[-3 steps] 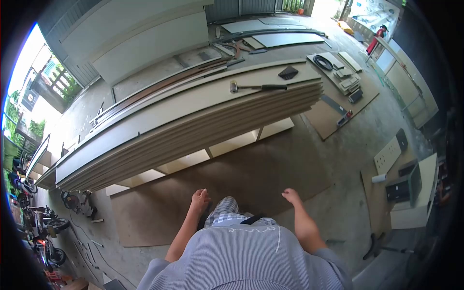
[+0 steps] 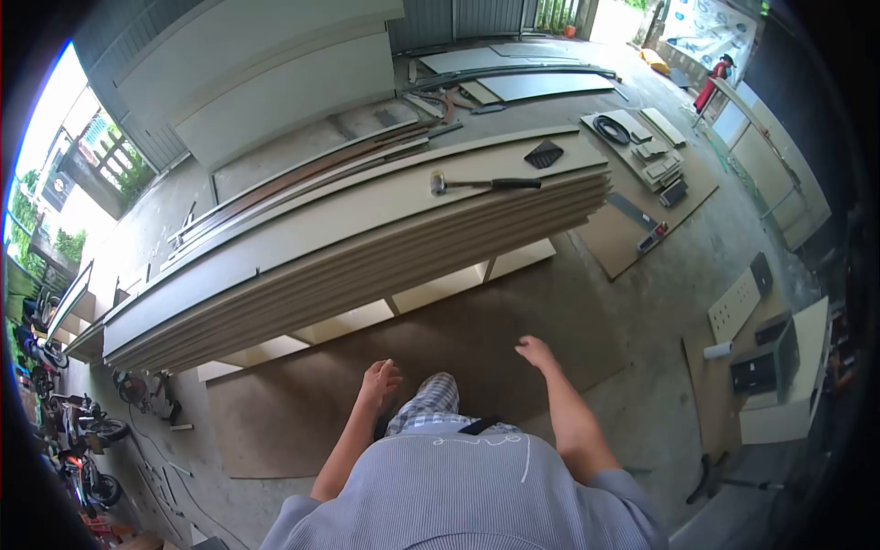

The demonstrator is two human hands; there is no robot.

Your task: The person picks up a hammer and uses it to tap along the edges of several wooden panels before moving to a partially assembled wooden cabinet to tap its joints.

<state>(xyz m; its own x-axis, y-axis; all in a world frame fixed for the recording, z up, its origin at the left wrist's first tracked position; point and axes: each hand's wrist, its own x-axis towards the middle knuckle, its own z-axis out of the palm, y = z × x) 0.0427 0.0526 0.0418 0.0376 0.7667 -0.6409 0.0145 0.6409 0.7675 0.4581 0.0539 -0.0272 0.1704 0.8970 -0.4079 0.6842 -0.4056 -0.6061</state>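
My left hand hangs in front of my body, its fingers loosely bent and slightly apart, with nothing in it. To the right, my right hand is raised over the brown sheet on the floor, also empty, its fingertips a little apart. Neither hand touches anything. Beyond them lies a long stack of pale boards. On top of the stack rest a hammer with a dark grip and a small dark, diamond-shaped piece. Under the stack, a pale compartmented frame shows.
A brown sheet covers the floor before me. Board offcuts and a black coil lie at the right. Cut panels stand nearer right. Motorbikes are at the left. A person in red is far off.
My right hand has swung left and slightly forward. My left hand stays nearly in place. The board stack sits slightly further left in view.
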